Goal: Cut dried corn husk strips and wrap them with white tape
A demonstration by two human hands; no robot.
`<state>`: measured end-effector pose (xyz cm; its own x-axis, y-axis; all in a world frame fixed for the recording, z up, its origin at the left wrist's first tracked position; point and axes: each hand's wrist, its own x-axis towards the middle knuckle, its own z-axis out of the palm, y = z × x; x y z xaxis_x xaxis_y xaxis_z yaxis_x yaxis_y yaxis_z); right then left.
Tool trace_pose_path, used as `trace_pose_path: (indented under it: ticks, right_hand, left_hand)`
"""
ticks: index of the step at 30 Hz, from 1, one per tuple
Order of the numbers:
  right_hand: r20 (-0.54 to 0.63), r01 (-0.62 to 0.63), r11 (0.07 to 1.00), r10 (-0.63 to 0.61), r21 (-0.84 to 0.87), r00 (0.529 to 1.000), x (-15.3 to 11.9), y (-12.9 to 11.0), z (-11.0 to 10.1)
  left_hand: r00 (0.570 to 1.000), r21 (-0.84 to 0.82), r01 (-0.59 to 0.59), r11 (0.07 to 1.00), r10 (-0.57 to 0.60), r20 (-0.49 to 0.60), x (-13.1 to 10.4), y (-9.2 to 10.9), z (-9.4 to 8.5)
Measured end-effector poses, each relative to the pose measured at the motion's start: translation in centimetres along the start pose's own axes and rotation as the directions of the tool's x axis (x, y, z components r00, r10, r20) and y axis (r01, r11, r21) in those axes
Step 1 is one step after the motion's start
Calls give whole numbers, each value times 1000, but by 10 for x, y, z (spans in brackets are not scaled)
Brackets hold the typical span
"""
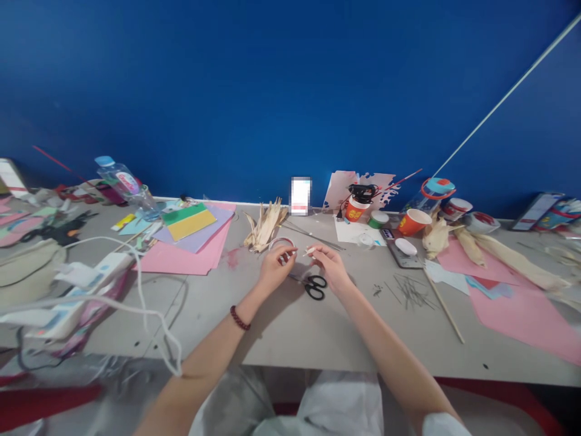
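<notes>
My left hand (274, 265) is closed in a pinch above the middle of the table; what its fingertips hold, if anything, is too small to make out. Just behind it shows the rim of a round, pale ring (275, 241), perhaps a tape roll, partly hidden by the fingers. Across a small gap, my right hand (330, 264) pinches a small white piece (309, 251) between thumb and fingers. Black-handled scissors (315, 287) lie between and below the hands, their blades pointing left. Dried corn husks (265, 225) rest beyond my left hand.
Thin dark wire pieces (412, 292) and a wooden stick (445, 306) lie at right. Orange paper cups (414, 222) stand behind, near more husks (517, 259). Pink paper (172, 258), a water bottle (129, 184) and a power strip (86, 293) with loose white cable are at left.
</notes>
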<state>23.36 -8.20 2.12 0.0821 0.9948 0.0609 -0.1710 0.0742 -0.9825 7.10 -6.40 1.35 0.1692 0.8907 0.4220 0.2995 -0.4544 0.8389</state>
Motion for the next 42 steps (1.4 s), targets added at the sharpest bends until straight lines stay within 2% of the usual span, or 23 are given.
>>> trace_pose_path:
  ticks: [3,6,9,11,13,16,24,31,37,42]
  right_hand:
    - [-17,-19,999,19,-30,1000,0,1,0]
    - [-61,168,950,-191,-265,980,-3,-2,0]
    - [-2,396,743,-472,-540,882,-7,-5,0]
    - [74,480,576,-587,-662,806,-10,-6,-1]
    - [146,523,448,-642,-725,752,-12,-6,-1]
    - [213,557,364,-663,-747,718,-13,-5,0]
    - [250,602,344,-681,-720,688,-12,-5,2]
    - [299,617,325,-656,-716,693,-16,-4,3]
    - [214,598,423,-666,-681,715,-19,-10,4]
    - [231,612,394,-680,-685,696,-20,-12,5]
  left_hand:
    - [1000,-23,9,1000,-9,8,0,3,-1]
    - [998,-96,40,995,-34,59,0,6,-3]
    - [995,-145,59,988,-47,89,1,6,-2]
    - [996,-139,59,988,-49,78,1,6,-1]
    - [996,-129,52,990,-42,75,1,6,0]
    - [996,-128,28,991,-16,89,0,6,1]
    - [997,-125,-9,992,18,71,-1,5,2]
    - [998,-110,-38,993,44,53,-2,3,2]
    - [998,-106,-61,992,60,-11,0,4,2]
    - [990,-47,-129,990,127,-55,0,5,-1]
